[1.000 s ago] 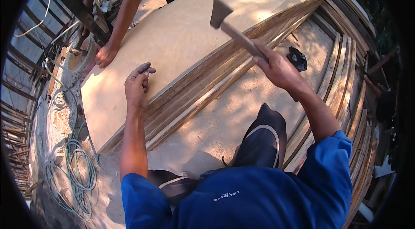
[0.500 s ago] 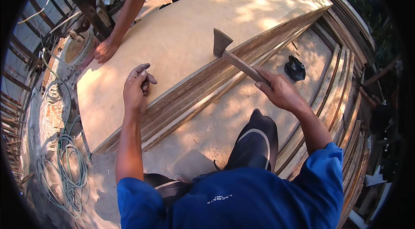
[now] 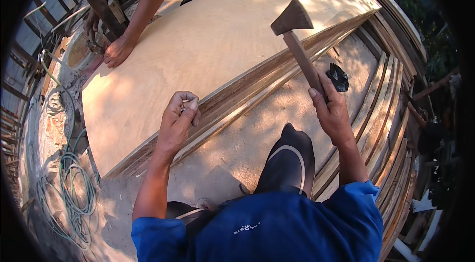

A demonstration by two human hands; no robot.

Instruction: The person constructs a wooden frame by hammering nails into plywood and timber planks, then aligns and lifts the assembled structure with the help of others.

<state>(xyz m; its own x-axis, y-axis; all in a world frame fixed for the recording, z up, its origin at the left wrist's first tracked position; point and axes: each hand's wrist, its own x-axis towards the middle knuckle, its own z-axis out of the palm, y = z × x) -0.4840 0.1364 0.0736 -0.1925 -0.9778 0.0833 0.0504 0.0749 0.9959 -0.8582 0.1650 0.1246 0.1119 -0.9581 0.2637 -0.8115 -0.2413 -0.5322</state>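
My right hand (image 3: 335, 117) grips the wooden handle of a hatchet (image 3: 293, 18), whose dark metal head is raised over the long plywood sheet (image 3: 198, 54). My left hand (image 3: 177, 117) is closed above the sheet's near edge, thumb and fingertips pressed together; whatever they hold, if anything, is too small to make out. The sheet tops a long wooden build with one curved side. Along its near side run brown wooden planks (image 3: 257, 84). Another person's hand (image 3: 118, 51) rests at the sheet's far left edge.
Long boards (image 3: 383, 108) lie stacked on the right. A crumpled black plastic bag (image 3: 337, 78) sits on the concrete floor beyond my knee. Coiled green hose or cord (image 3: 79, 202) lies at the lower left. A dark post (image 3: 101, 7) stands at the upper left.
My right hand has swung the hatchet up, so its head sits higher and farther right. My left hand has moved right and nearer the edge, its fingers curling closer together.
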